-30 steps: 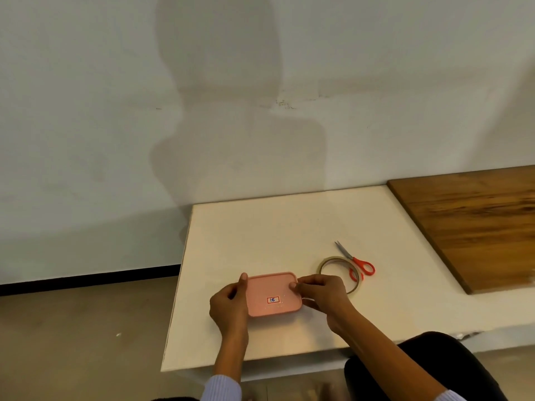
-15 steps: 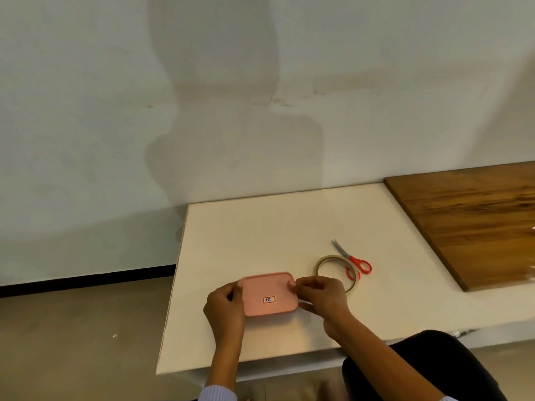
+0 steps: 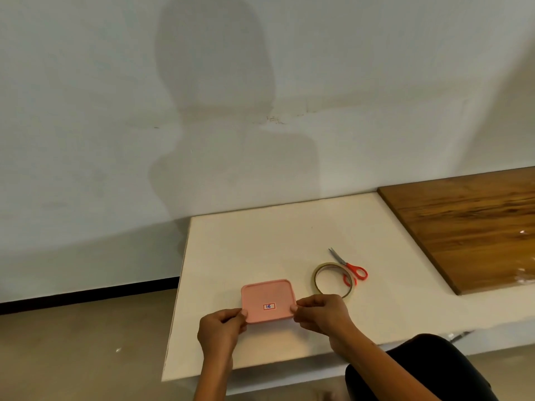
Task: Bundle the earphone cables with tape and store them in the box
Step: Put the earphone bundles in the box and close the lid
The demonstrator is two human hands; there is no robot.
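A pink box [image 3: 267,301] with its lid on lies on the white table [image 3: 260,244], held between both hands. The left hand [image 3: 221,332] grips its near-left corner, fingers curled around the edge; the right hand [image 3: 321,314] pinches its right edge, thumb on top. A small label [image 3: 269,306] (red-bordered, with blue handwriting) sits on the lid between the two thumbs. Just beyond the right hand lies a roll of tape [image 3: 333,280], flat on the table, and touching its far side are red-handled scissors [image 3: 348,267]. Farther to the right of the right hand lies a wooden board [image 3: 469,224].
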